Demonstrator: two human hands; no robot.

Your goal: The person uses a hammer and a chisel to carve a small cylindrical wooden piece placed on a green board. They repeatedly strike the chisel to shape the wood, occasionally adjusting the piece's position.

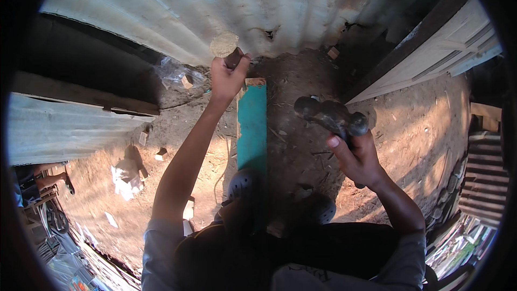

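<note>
My left hand (229, 78) is wrapped round the dark handle of what looks like a chisel (232, 58). Its pale, round top (224, 45) is spread and frayed; its lower end is mostly hidden by my fingers. Just below this hand lies the far end of a narrow teal-painted wooden plank (252, 124), with bare wood showing at that end. The plank runs back towards me beside my perforated shoe (245, 183). To the right of the plank, my right hand (358, 161) grips a dark ball-peen hammer (329, 116), raised, its head pointing up and to the left.
Corrugated metal sheet (215, 5) stands ahead. A pale panelled board (425, 56) leans at the right, and a dark beam (81, 94) crosses the left. Small wood offcuts (161, 154) and clear plastic (180, 73) lie on the dirt floor. Another person's leg (51, 179) shows far left.
</note>
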